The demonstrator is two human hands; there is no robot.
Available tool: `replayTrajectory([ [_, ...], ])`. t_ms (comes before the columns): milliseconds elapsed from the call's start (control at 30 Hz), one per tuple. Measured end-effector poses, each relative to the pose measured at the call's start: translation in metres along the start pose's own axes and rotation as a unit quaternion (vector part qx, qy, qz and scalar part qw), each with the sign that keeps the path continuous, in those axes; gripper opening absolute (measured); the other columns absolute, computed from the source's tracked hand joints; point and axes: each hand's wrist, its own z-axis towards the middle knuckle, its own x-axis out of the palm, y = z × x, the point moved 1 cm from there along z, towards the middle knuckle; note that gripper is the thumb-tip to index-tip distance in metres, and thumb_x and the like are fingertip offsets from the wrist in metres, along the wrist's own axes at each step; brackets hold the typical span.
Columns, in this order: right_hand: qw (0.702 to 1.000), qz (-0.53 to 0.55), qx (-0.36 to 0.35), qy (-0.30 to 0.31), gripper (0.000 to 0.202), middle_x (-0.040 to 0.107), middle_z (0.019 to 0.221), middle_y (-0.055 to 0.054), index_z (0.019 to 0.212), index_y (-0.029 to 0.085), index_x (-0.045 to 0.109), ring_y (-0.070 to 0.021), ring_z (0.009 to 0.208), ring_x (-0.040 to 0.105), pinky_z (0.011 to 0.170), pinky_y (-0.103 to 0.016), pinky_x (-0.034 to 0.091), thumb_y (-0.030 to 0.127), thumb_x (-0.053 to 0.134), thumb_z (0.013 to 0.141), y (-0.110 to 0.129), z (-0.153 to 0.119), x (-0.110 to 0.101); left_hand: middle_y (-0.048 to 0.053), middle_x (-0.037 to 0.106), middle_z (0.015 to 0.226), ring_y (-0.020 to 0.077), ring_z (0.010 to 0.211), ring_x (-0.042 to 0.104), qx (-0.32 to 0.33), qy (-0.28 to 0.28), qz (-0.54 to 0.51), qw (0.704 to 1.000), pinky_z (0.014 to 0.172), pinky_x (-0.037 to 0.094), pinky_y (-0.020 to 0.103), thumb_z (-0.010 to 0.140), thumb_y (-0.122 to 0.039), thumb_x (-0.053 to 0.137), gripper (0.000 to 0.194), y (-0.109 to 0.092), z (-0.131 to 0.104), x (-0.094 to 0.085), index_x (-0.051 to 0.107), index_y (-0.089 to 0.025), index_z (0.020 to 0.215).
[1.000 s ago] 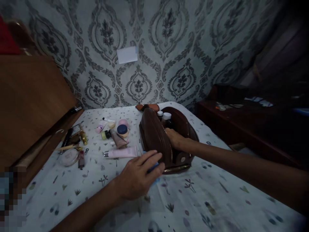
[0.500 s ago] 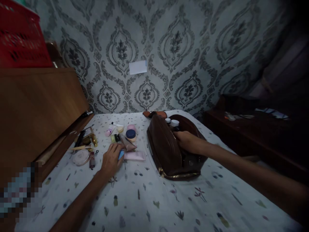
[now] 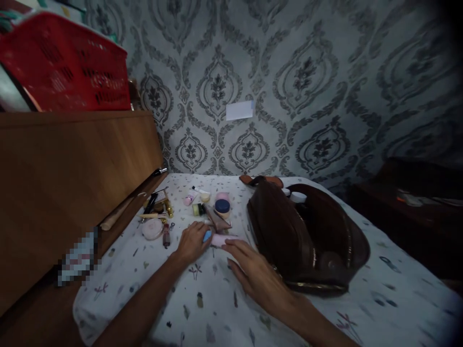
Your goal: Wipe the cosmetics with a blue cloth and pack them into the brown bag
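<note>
While the brown bag (image 3: 277,231) stands open, pink tube (image 3: 219,240) lies left of it | left hand (image 3: 193,242): fingers around blue item (image 3: 207,236), tube's end away from bag | right hand (image 3: 260,277): fingers parted from thumb, tube's bag-side end | mauve tube (image 3: 217,218), blue-lidded jar (image 3: 222,206) crowd behind, left of bag

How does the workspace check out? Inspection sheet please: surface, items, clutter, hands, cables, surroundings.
Surface: printed white cloth.
Items: brown bag open, white caps showing inside; pink tube lying left of it; blue item.
Clutter: cosmetics, including a navy-lidded jar and a round compact, left of the bag.
Hands: left hand partly covers the blue item, grip unclear; right hand open at the pink tube, contact unclear.
Cables: nothing seen.
Surroundings: patterned wall, white rectangle on it, red basket on wooden furniture.
</note>
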Motion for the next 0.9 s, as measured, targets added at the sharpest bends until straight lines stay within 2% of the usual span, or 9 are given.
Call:
replayTrajectory([
  [100,0.998,-0.058,0.027,0.015,0.036,0.066,0.121,-0.016,0.117,0.014,0.063,-0.0273,0.114,0.062,0.099,-0.047,0.052,0.006,0.043,0.088,-0.014,0.013,0.046,0.007,0.066,0.096,0.0200,0.095,0.060,0.006,-0.003,-0.018,1.000,0.082,0.048,0.030,0.097,-0.029,0.046,0.021,0.004,-0.002,0.002,0.063,-0.018,0.092],
  [167,0.995,-0.080,0.054,0.016,0.035,0.066,0.119,-0.016,0.115,0.014,0.064,-0.0286,0.113,0.061,0.098,-0.049,0.051,0.005,0.045,0.087,-0.019,0.019,0.063,0.007,0.066,0.095,0.0206,0.094,0.060,0.007,-0.005,-0.033,0.999,0.082,0.048,0.030,0.097,-0.029,0.046,0.021,0.006,-0.002,0.003,0.062,-0.018,0.091],
  [233,0.994,-0.088,0.070,0.011,0.033,0.066,0.120,-0.016,0.116,0.014,0.064,-0.0294,0.113,0.060,0.098,-0.049,0.050,0.007,0.048,0.087,-0.020,0.022,0.072,0.008,0.066,0.094,0.0213,0.092,0.061,0.004,-0.011,-0.051,0.999,0.081,0.047,0.031,0.096,-0.029,0.046,0.021,0.008,-0.003,0.004,0.062,-0.018,0.088],
  [467,0.996,-0.045,0.071,-0.017,0.038,0.064,0.122,-0.012,0.121,0.020,0.061,-0.0284,0.114,0.058,0.098,-0.047,0.049,0.007,0.051,0.086,-0.027,0.020,0.082,0.005,0.066,0.084,0.0201,0.083,0.061,-0.039,-0.033,-0.146,0.988,0.077,0.045,0.029,0.094,-0.027,0.044,0.019,0.014,0.002,0.008,0.059,-0.019,0.085],
  [700,0.997,-0.003,0.028,-0.066,0.035,0.065,0.118,-0.013,0.119,0.018,0.061,-0.0278,0.111,0.059,0.094,-0.048,0.050,0.008,0.047,0.089,-0.041,0.013,0.091,-0.003,0.057,0.066,0.0144,0.064,0.055,-0.093,-0.046,-0.233,0.967,0.064,0.040,0.023,0.090,-0.033,0.046,0.021,0.019,0.008,0.010,0.057,-0.020,0.077],
  [900,0.997,0.014,0.038,-0.073,0.037,0.064,0.118,-0.011,0.121,0.021,0.059,-0.0284,0.109,0.058,0.094,-0.051,0.050,0.008,0.049,0.087,-0.040,0.013,0.092,-0.003,0.054,0.063,0.0148,0.062,0.051,-0.122,-0.061,-0.273,0.952,0.061,0.040,0.024,0.087,-0.037,0.046,0.025,0.018,0.008,0.006,0.058,-0.019,0.074],
])
